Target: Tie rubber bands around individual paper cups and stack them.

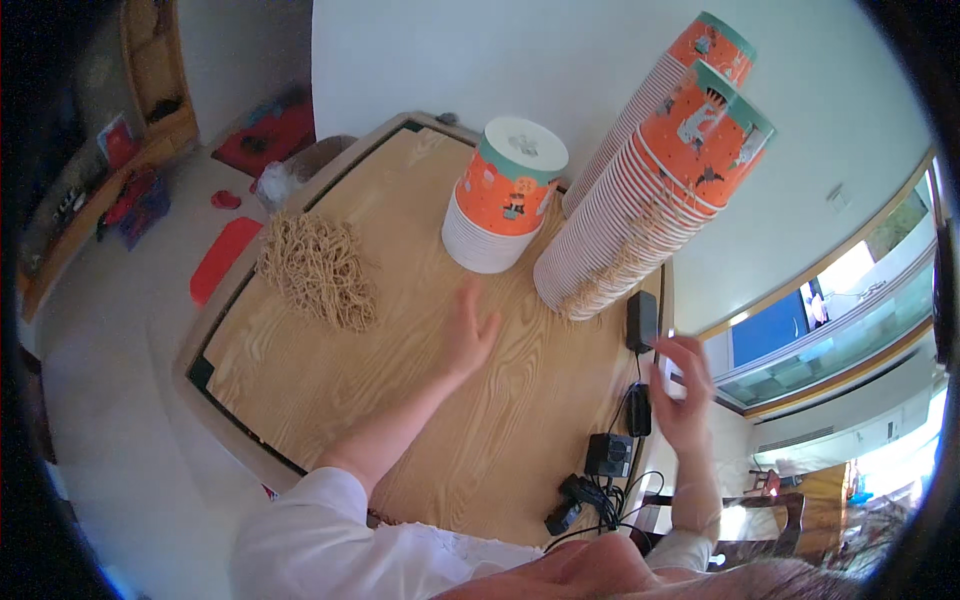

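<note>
- My left hand (470, 335) hovers spread wide and empty over the wooden worktop (330, 370), nearest the short stack of orange paper cups (503, 195).
- My right hand (685, 395) is loosely curled at the worktop's edge, holding nothing.
- Two tall cup stacks (650, 200) lean together, propping each other.
- A pile of straw-like strands (318, 268) sits apart, left of the cups.

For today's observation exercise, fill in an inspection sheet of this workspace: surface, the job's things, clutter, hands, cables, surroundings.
Surface: wooden table with a dark-edged rim, mostly bare.
Job's things: short stack of orange paper cups; two tall leaning cup stacks; pile of tan handle cords.
Clutter: nothing seen beyond the electronics.
Hands: left hand open above the table, holding nothing; right hand raised at the table's right edge, fingers curled, contents unclear.
Cables: black adapters and tangled cables on the table's near right.
Surroundings: red mat on the floor, shelf, windows.
</note>
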{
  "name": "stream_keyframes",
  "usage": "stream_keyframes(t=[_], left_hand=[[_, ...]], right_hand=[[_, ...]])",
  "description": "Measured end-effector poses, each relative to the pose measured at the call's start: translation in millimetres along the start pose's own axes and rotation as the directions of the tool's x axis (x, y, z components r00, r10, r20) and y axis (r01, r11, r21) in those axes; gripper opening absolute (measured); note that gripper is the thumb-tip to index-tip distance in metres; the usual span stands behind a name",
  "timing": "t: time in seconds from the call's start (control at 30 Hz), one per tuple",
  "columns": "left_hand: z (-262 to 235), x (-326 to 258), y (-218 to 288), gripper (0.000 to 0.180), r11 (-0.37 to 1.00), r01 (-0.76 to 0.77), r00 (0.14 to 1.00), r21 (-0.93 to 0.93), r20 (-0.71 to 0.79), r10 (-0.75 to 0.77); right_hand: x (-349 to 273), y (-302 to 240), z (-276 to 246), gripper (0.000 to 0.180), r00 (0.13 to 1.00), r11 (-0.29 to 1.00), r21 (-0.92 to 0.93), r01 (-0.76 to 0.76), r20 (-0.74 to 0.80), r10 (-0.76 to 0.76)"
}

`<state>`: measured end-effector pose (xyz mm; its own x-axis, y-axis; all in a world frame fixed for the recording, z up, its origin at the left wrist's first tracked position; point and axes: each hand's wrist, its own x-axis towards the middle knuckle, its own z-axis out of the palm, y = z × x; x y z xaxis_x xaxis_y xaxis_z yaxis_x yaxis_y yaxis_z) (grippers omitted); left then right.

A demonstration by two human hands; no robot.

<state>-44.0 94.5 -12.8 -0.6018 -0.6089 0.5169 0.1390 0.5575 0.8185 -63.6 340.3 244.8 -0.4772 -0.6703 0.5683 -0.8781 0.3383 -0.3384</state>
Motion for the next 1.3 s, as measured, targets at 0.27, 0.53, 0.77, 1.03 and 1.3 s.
stream_keyframes(t=[0.27, 0.53, 0.77, 1.03, 1.3], left_hand=[[-10, 109, -13, 0.077, 0.992, 0.122, 0.982, -0.022, -0.143, -0.123], [22, 122, -44, 0.070, 0.946, 0.125, 0.954, -0.298, -0.227, -0.197], [28, 124, -46, 0.073, 0.948, 0.154, 0.934, -0.278, -0.271, -0.231], [42, 129, -52, 0.077, 0.914, 0.160, 0.921, -0.373, -0.278, -0.274], [-74, 145, 37, 0.066, 0.661, 0.067, 0.917, -0.748, -0.215, -0.336]], right_hand=[[187, 20, 156, 0.047, 0.950, 0.958, -0.172, 0.231, -0.171, -0.260], [210, 53, 206, 0.025, 0.970, 0.974, -0.126, 0.187, -0.135, -0.204], [216, 58, 211, 0.025, 0.975, 0.988, 0.035, 0.150, -0.173, -0.142], [255, 43, 166, 0.021, 0.938, 0.985, 0.136, 0.102, -0.344, -0.050], [198, -7, 55, 0.040, 0.750, 0.423, 0.884, 0.198, -0.415, 0.515]])
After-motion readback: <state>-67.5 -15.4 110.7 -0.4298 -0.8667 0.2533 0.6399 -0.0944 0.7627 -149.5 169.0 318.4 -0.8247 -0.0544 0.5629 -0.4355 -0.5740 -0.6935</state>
